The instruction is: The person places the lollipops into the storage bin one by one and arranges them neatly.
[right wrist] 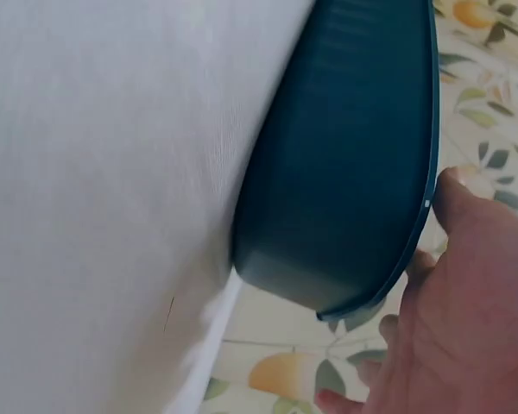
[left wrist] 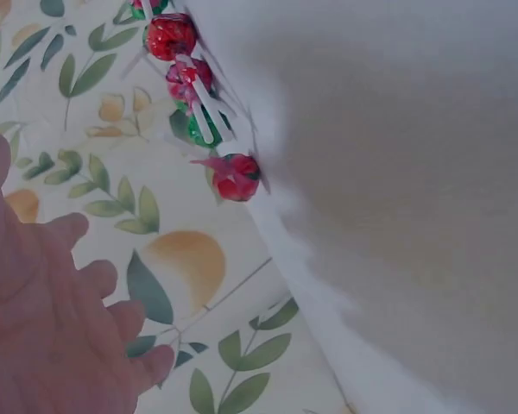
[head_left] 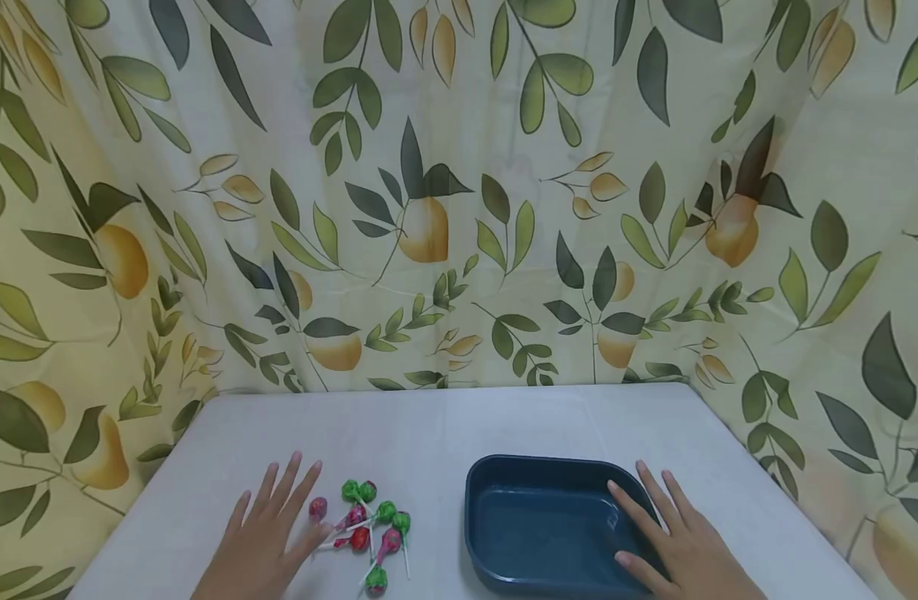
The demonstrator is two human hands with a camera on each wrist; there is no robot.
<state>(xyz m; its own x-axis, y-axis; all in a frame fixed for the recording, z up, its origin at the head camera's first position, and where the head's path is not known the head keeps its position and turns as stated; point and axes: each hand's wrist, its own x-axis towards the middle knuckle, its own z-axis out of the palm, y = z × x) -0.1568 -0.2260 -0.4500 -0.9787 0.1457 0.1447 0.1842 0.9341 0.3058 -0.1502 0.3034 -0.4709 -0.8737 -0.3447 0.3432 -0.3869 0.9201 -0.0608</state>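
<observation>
Several lollipops [head_left: 360, 539] in green, red and pink wrappers with white sticks lie in a loose cluster on the table, left of centre. My left hand [head_left: 260, 533] is just left of them, its fingers spread and straight, holding nothing. In the left wrist view the lollipops [left wrist: 171, 36] appear beyond that hand, apart from its fingers. A dark blue rectangular tray [head_left: 549, 533] with raised walls stands right of the lollipops. Over its right rim is my right hand [head_left: 680, 537], fingers spread. In the right wrist view the hand [right wrist: 466, 302] is beside the rim; contact is hard to tell.
A white cloth covers the table [head_left: 429, 425], whose far edge meets a hanging curtain [head_left: 459, 208] printed with leaves and orange fruit. The curtain also runs along the left and right sides.
</observation>
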